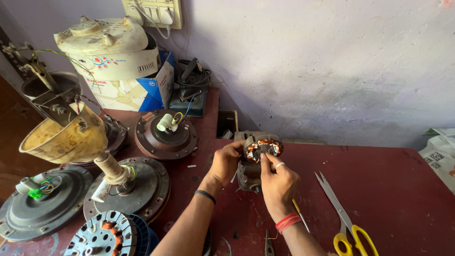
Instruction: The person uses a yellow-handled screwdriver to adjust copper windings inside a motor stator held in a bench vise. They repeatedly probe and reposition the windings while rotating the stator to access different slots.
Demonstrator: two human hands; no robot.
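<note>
- The left hand (226,162) grips the side of a small motor (258,156) that stands on the red table (388,189), near the wall; its fingers are curled round the housing.
- The right hand (277,182) pinches at the copper windings (263,147) on the motor's top, thumb and forefinger closed on a wire or tab too small to make out.
- To do this well, I judge the left hand should hold the housing firm so it does not rock, while the right works lightly; winding wire is thin and its coating scrapes easily.
- Scissors (345,218) with yellow handles lie just right of the right wrist, and pliers (269,244) lie near the table's front edge.
- Several fan motors (166,132) sit well to the left.
</note>
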